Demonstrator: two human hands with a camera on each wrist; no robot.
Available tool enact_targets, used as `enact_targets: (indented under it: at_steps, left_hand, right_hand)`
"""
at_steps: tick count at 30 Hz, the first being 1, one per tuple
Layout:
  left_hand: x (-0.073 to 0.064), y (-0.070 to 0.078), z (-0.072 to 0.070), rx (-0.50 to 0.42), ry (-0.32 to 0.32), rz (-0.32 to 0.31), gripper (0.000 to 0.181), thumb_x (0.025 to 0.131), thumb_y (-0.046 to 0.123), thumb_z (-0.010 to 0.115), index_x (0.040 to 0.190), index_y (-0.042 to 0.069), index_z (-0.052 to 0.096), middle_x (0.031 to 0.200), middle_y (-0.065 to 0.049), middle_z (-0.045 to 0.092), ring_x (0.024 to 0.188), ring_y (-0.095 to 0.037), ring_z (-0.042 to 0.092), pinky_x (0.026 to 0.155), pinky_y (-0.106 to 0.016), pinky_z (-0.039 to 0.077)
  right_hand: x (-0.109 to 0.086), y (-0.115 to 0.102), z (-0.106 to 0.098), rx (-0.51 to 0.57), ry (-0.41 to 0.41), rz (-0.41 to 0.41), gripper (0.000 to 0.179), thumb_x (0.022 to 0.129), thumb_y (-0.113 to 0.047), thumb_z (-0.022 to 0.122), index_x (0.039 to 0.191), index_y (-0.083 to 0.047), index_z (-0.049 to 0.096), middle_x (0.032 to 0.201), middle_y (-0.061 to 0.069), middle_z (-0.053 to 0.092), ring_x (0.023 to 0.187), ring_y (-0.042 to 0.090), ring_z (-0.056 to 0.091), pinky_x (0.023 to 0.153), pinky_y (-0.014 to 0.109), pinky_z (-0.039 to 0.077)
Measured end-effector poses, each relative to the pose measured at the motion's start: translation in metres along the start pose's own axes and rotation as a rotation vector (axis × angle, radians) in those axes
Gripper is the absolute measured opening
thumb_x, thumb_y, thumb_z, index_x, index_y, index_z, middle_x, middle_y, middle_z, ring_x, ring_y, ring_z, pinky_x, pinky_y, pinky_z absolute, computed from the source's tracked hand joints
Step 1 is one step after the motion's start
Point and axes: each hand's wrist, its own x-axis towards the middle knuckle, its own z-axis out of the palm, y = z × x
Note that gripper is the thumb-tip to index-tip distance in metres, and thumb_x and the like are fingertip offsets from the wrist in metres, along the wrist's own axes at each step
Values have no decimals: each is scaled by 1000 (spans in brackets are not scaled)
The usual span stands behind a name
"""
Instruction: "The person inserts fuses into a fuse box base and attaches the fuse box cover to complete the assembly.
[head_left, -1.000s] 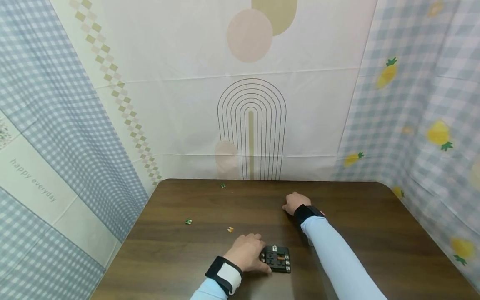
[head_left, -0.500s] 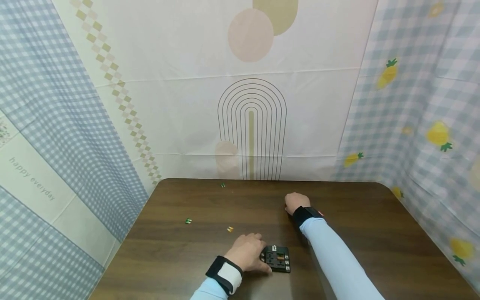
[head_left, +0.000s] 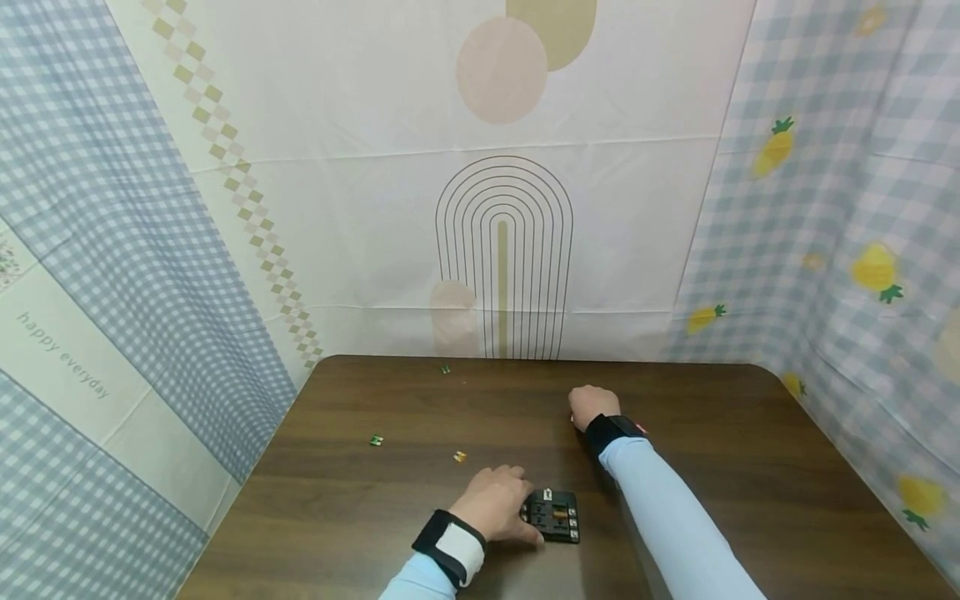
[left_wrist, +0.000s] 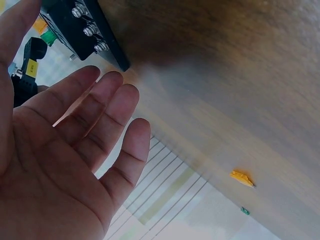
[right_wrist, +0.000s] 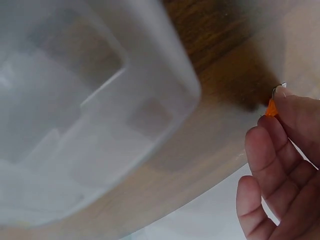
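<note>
In the head view, a black fuse block [head_left: 553,517] lies on the table near the front. My left hand [head_left: 491,504] is beside its left side, thumb toward the front corner and fingers loosely spread. The left wrist view shows the fuse block's [left_wrist: 92,30] row of screws just above the fingertips, with nothing in the palm. Farther back and to the right, my right hand [head_left: 594,406] is over the table. Between its thumb and index finger, in the right wrist view, it pinches a small orange blade fuse [right_wrist: 271,108], close to the tabletop.
Loose on the table are an orange blade fuse [head_left: 460,457], a green blade fuse [head_left: 377,440] and another green fuse [head_left: 446,368] near the back edge. A clear plastic cover [right_wrist: 155,135] looms large in the right wrist view. Patterned cloth [head_left: 375,250] hangs behind the table.
The fingers of my right hand have drawn in and the hand has shifted slightly right. My left hand and the fuse block stay in place.
</note>
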Motion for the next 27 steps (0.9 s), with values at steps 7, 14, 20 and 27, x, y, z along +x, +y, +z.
enact_targets:
  at_steps: [7, 14, 20, 27]
  left_hand:
    - [0, 0, -1, 3, 1, 2, 61, 67, 65, 81, 105, 18, 75, 86, 7, 57, 80, -10, 55, 73, -30, 48]
    - [-1, 0, 0, 10, 12, 10, 60, 66, 65, 81, 102, 18, 75, 86, 7, 57, 79, -9, 55, 71, -30, 48]
    - [0, -1, -1, 2, -4, 9, 60, 67, 66, 80, 102, 17, 75, 89, 6, 59, 81, -11, 56, 74, -31, 49]
    - [1, -1, -2, 8, -17, 3, 62, 68, 67, 79, 102, 16, 74, 89, 5, 59, 82, -12, 56, 76, -33, 50]
  right_hand:
    - [0, 2, -2, 4, -7, -2, 6, 87, -9, 72, 86, -3, 72, 78, 11, 68, 69, 28, 63, 63, 46, 55]
    - [1, 2, -4, 13, -15, -2, 5, 88, -5, 70, 92, -3, 72, 82, 12, 68, 72, 28, 64, 65, 47, 55]
    - [1, 1, -4, 10, -19, -7, 4, 89, -3, 68, 89, -4, 72, 79, 10, 68, 70, 27, 63, 65, 46, 55]
    - [-7, -1, -14, 32, -9, -38, 5, 86, -2, 69, 82, -4, 72, 73, 8, 66, 65, 25, 61, 61, 44, 54]
